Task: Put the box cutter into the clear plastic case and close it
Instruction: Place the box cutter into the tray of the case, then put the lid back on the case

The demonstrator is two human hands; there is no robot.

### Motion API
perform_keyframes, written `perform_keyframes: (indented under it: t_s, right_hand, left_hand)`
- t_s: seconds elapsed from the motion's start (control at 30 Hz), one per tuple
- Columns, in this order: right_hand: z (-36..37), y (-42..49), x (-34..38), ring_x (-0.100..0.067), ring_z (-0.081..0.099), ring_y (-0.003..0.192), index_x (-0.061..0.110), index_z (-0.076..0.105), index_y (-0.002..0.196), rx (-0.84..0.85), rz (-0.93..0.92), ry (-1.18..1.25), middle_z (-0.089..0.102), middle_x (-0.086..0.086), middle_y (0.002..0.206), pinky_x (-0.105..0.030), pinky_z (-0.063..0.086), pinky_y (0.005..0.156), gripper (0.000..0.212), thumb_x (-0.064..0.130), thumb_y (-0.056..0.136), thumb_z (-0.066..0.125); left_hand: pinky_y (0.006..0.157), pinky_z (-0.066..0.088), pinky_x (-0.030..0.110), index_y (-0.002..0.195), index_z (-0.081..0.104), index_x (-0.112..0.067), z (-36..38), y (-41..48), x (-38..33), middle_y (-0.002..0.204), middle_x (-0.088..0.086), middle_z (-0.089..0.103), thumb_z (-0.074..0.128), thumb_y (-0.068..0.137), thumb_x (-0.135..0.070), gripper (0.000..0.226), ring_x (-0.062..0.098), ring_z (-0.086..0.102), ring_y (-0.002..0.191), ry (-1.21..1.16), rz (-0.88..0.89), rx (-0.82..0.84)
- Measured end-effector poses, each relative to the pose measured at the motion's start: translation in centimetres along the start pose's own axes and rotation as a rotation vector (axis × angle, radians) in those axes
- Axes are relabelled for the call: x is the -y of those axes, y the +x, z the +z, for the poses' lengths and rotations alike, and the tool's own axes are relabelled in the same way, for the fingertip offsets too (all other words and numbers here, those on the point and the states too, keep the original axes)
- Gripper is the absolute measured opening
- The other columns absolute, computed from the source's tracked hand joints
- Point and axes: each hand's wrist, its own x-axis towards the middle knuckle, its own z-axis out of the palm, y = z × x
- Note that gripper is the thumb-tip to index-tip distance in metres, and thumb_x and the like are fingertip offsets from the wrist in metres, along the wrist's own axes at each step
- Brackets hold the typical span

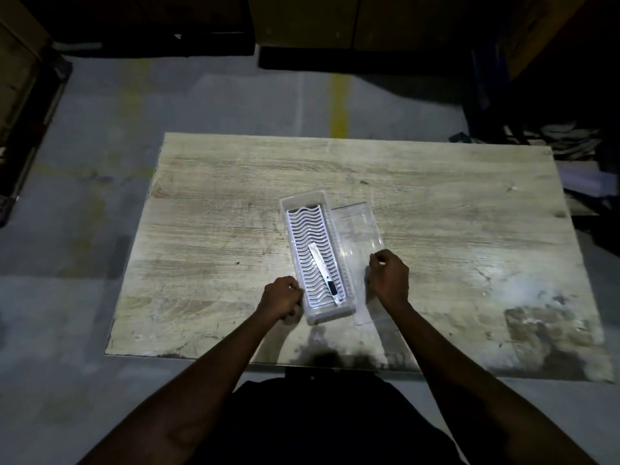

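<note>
Between both hands [281, 298] [389, 276], box cutter [327, 278] lies inside open case [295, 243].

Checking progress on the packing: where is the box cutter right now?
In the head view, the box cutter lies inside the open clear plastic case on its white ridged insert, near the table's front edge, between the left hand and right hand.

One box cutter [326, 278], one clear case [317, 260], one lid [360, 236], two hands.
</note>
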Motion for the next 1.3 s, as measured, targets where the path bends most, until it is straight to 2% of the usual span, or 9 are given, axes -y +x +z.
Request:
perform_keyframes:
  t_s: [0.2,0.37,0.6,0.73,0.83,0.97,1.13,1.23,1.3]
  right_hand:
    - [-5.2,0.1,-5.9,-0.034,0.067,0.09,0.011,0.069,0.091,0.156,0.01,-0.195,0.072,-0.015,0.09,-0.036,0.05,0.074,0.016,0.024,0.086,0.062]
    - [-7.1,0.0,-7.4,-0.03,0.066,0.088,0.017,0.06,0.081,0.364,0.181,-0.378,0.067,-0.009,0.093,-0.032,0.05,0.073,0.025,0.04,0.075,0.063]
    - [-7.2,0.3,-7.2,-0.029,0.068,0.088,0.015,0.067,0.087,0.535,0.164,-0.508,0.069,-0.008,0.097,-0.027,0.048,0.069,0.023,0.028,0.068,0.07]
    - [-7.0,0.3,-7.4,-0.032,0.064,0.1,0.014,0.062,0.099,0.527,0.145,-0.544,0.062,-0.011,0.111,-0.033,0.049,0.079,0.033,0.024,0.068,0.068]
    - [-7.2,0.3,-7.4,-0.033,0.063,0.1,0.012,0.06,0.1,0.506,0.154,-0.498,0.061,-0.011,0.109,-0.031,0.044,0.075,0.033,0.026,0.071,0.066]
    - [-6.8,0.8,-7.2,-0.036,0.061,0.098,0.009,0.056,0.088,0.42,0.19,-0.288,0.064,-0.019,0.104,-0.034,0.045,0.074,0.017,0.023,0.08,0.061]
    - [-6.7,1.7,-4.2,-0.033,0.065,0.099,0.006,0.065,0.104,0.241,0.195,0.023,0.071,-0.018,0.103,-0.031,0.047,0.083,0.027,0.012,0.078,0.068]
    - [-6.5,2.1,-1.6,-0.034,0.069,0.087,0.012,0.068,0.099,0.166,0.109,0.142,0.073,-0.014,0.093,-0.041,0.054,0.083,0.024,0.01,0.075,0.065]
    - [-6.3,2.3,0.4,-0.033,0.067,0.089,0.009,0.07,0.101,0.113,-0.025,0.132,0.073,-0.015,0.096,-0.035,0.051,0.082,0.024,0.006,0.078,0.061]
  left_hand:
    - [0.037,0.034,0.018,0.074,0.054,-0.016,2.0,-0.9,-0.3,0.066,0.01,0.062,0.055,0.087,-0.015,0.013,0.02,0.047,0.041,-0.161,-0.081,-0.092]
    - [0.047,0.038,0.025,0.077,0.053,-0.017,3.1,-1.4,-0.3,0.069,0.011,0.062,0.053,0.092,-0.02,0.015,0.022,0.049,0.047,-0.228,-0.1,-0.151]
    - [0.046,0.04,0.024,0.071,0.052,-0.023,3.8,-1.4,0.0,0.06,0.009,0.059,0.052,0.092,-0.024,0.021,0.023,0.054,0.049,-0.238,-0.122,-0.22]
    - [0.047,0.043,0.026,0.074,0.052,-0.023,4.0,-1.6,0.0,0.06,0.008,0.058,0.052,0.092,-0.025,0.018,0.025,0.056,0.052,-0.227,-0.103,-0.234]
    - [0.045,0.04,0.024,0.076,0.052,-0.02,4.0,-1.6,-0.1,0.057,0.008,0.056,0.052,0.093,-0.024,0.017,0.024,0.054,0.051,-0.223,-0.095,-0.234]
    - [0.04,0.039,0.021,0.08,0.053,-0.017,3.9,-1.6,-0.3,0.058,0.007,0.056,0.053,0.092,-0.022,0.013,0.023,0.053,0.047,-0.227,-0.105,-0.229]
    - [0.042,0.037,0.022,0.075,0.054,-0.018,3.7,-1.5,-0.3,0.064,0.011,0.058,0.054,0.092,-0.019,0.017,0.022,0.05,0.047,-0.251,-0.123,-0.212]
    - [0.04,0.039,0.022,0.079,0.055,-0.017,3.5,-1.8,-0.5,0.068,0.012,0.059,0.054,0.092,-0.021,0.014,0.023,0.053,0.052,-0.222,-0.107,-0.201]
    - [0.04,0.039,0.022,0.08,0.055,-0.017,3.3,-1.8,-0.6,0.069,0.012,0.06,0.054,0.092,-0.022,0.013,0.024,0.053,0.052,-0.216,-0.103,-0.19]
